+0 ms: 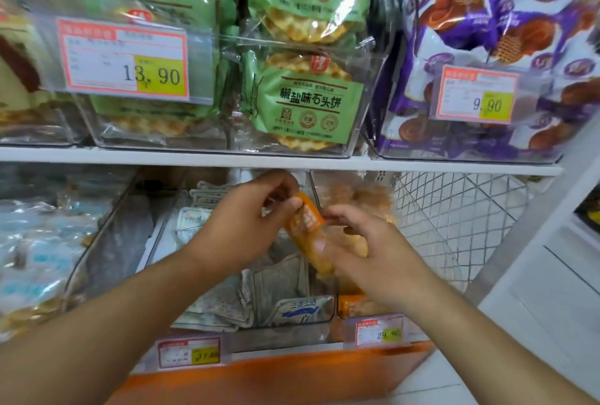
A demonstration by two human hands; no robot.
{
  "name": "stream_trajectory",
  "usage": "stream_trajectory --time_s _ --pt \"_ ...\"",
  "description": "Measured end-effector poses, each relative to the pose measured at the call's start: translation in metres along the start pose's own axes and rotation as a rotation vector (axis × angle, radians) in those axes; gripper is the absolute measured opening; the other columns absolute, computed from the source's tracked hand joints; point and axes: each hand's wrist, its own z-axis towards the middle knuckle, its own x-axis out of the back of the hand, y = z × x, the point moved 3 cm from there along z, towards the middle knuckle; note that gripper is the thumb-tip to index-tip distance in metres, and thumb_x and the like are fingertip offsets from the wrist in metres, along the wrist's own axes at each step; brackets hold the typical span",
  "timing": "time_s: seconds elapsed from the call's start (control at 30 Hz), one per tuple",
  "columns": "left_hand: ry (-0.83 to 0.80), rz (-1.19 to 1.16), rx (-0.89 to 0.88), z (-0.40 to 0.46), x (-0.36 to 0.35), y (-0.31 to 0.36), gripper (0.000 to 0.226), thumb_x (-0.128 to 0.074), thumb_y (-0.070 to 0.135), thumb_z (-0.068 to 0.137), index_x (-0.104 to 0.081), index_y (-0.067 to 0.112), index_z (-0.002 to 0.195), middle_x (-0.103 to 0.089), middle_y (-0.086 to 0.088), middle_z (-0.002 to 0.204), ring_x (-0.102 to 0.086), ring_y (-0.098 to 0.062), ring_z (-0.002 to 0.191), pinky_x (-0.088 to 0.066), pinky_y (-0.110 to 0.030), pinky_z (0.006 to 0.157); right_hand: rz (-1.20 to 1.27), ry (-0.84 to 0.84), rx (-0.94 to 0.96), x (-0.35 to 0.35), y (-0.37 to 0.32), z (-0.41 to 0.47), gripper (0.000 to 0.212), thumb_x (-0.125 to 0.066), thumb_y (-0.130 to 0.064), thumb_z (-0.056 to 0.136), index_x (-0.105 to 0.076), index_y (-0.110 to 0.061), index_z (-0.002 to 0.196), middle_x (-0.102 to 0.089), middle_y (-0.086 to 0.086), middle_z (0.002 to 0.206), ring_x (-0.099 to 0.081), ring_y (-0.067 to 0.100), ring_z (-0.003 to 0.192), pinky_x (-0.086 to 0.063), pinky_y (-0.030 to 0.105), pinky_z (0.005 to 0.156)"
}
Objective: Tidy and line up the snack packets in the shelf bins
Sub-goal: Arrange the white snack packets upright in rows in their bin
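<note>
An orange snack packet [306,224] is held tilted above the lower shelf, over the divider between two clear bins. My left hand [250,222] pinches its top end with thumb and fingertips. My right hand [360,248] grips its lower part from the right, thumb across the front. Below, a clear bin [285,336] holds several grey-white packets [272,287] lying in a loose jumble. The bin to its right [386,344] holds more orange packets [355,304], partly hidden by my right hand.
The upper shelf carries clear bins of green biscuit packets [305,102] and purple packets [487,47] with price tags. A bin of blue-white packets [35,255] sits at lower left. A white wire mesh divider [454,209] stands at right, beside a white cabinet [545,291].
</note>
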Motion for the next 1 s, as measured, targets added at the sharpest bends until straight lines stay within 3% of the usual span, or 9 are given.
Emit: stream_trajectory --time_s 0.17,0.33,0.4,0.47,0.57,0.67,0.77,0.9,1.0 --pt "0.038 -0.125 0.008 -0.034 0.01 0.038 0.006 -0.07 0.026 0.095 -0.066 0.029 0.1 -0.071 0.011 0.098 -0.068 -0.014 0.095 -0.057 -0.04 0.084 -0.195 0.088 0.053 0.002 -0.014 -0.002 0.011 -0.071 -0.024 0.095 -0.068 -0.031 0.088 -0.071 -0.009 0.078 -0.065 0.005 0.074 -0.056 0.039 0.07" --pt "-0.018 0.113 0.096 -0.053 0.032 0.019 0.017 -0.067 0.036 0.096 -0.061 0.041 0.111 -0.065 0.026 0.11 -0.06 0.006 0.109 -0.051 -0.023 0.092 -0.122 0.25 -0.032 0.052 0.004 -0.012 0.016 -0.073 -0.016 0.094 -0.076 -0.032 0.096 -0.076 -0.018 0.088 -0.069 0.0 0.084 -0.055 0.033 0.08" --pt "-0.067 0.257 0.131 -0.058 0.045 0.01 0.019 -0.064 0.038 0.097 -0.059 0.045 0.114 -0.06 0.033 0.114 -0.056 0.009 0.109 -0.042 -0.006 0.086 -0.269 0.184 -0.066 0.065 0.02 -0.015 0.022 -0.073 -0.016 0.094 -0.074 -0.038 0.097 -0.077 -0.018 0.091 -0.071 0.004 0.092 -0.052 0.026 0.079" --pt "-0.102 0.392 0.14 -0.062 0.06 0.002 0.027 -0.061 0.039 0.098 -0.056 0.046 0.123 -0.052 0.035 0.121 -0.056 0.01 0.099 -0.035 -0.001 0.079 -0.476 0.049 -0.161 0.065 0.034 -0.018 0.03 -0.073 -0.02 0.094 -0.07 -0.04 0.117 -0.075 -0.014 0.112 -0.068 0.012 0.11 -0.046 0.018 0.083" --pt "-0.12 0.464 0.163 -0.068 0.081 -0.012 0.04 -0.064 0.042 0.095 -0.053 0.044 0.133 -0.053 0.026 0.134 -0.058 0.007 0.099 -0.039 -0.009 0.084 -0.611 0.008 -0.174 0.058 0.038 -0.017 0.06 -0.075 -0.021 0.09 -0.055 -0.03 0.146 -0.06 -0.005 0.145 -0.054 0.018 0.134 -0.035 0.018 0.099" --pt "-0.168 0.486 0.157 -0.074 0.092 -0.031 0.054 -0.066 0.046 0.093 -0.047 0.04 0.144 -0.045 0.025 0.146 -0.046 0.001 0.131 -0.034 -0.014 0.102 -0.518 0.041 0.012 0.034 0.011 -0.007 0.052 -0.074 -0.023 0.092 -0.058 -0.032 0.141 -0.059 -0.01 0.139 -0.05 0.013 0.132 -0.028 0.014 0.096" --pt "-0.175 0.477 0.167 -0.08 0.099 -0.046 0.061 -0.063 0.045 0.095 -0.039 0.039 0.151 -0.035 0.028 0.147 -0.031 0.012 0.133 -0.022 -0.004 0.104 -0.447 -0.109 0.141 -0.012 -0.013 0.003 0.055 -0.066 -0.052 0.092 -0.054 -0.038 0.144 -0.053 -0.018 0.146 -0.044 0.005 0.137 -0.032 0.02 0.109" --pt "-0.208 0.434 0.269 -0.091 0.108 -0.068 0.064 -0.052 0.033 0.103 -0.022 0.042 0.158 -0.019 0.023 0.163 -0.025 -0.002 0.148 -0.027 -0.026 0.118 -0.424 -0.366 0.255 -0.078 -0.038 0.013 0.065 -0.065 -0.06 0.095 -0.041 -0.049 0.154 -0.033 -0.024 0.158 -0.026 -0.001 0.148 -0.025 0.025 0.123" --pt "-0.217 0.392 0.306 -0.099 0.112 -0.075 0.06 -0.048 0.031 0.104 -0.023 0.045 0.156 -0.027 0.02 0.161 -0.034 -0.01 0.146 -0.033 -0.034 0.119 -0.446 -0.426 0.338 -0.123 -0.058 0.022 0.063 -0.066 -0.063 0.092 -0.047 -0.051 0.15 -0.029 -0.02 0.161 -0.023 0.006 0.15 -0.025 0.031 0.124"
